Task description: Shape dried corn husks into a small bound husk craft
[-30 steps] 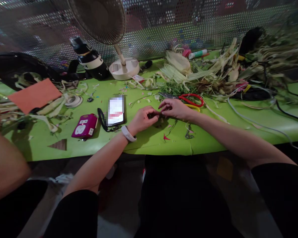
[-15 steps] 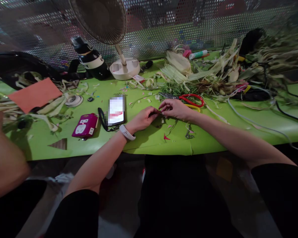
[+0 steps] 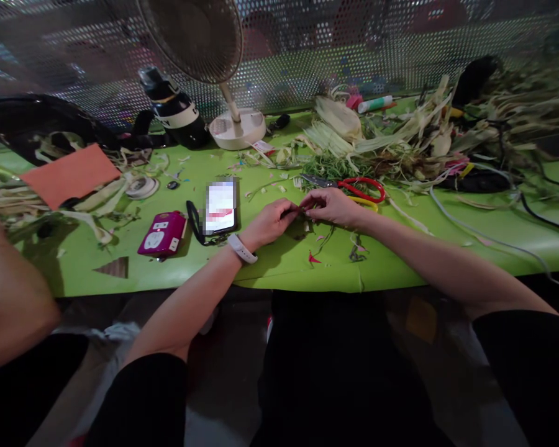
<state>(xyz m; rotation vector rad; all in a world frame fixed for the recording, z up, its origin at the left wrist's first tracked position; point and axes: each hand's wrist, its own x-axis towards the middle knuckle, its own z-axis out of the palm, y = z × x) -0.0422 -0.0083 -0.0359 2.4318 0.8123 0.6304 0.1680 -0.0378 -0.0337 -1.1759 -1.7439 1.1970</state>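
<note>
Small dark piece, seemingly pinched between hands

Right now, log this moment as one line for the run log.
left hand: pinching small dark piece | right hand: pinching same piece | red scissors: behind right hand | phone: left of hands

pinched piece too small to identify.

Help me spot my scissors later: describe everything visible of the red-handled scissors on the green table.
The scissors have red loop handles, plastic by the look, and grey metal blades that look closed. They lie flat on the green table, blades pointing left toward scattered leaf scraps, handles to the right. They sit just behind the right hand, not held; whether it touches them is unclear. A yellow piece lies against their near side.
</note>
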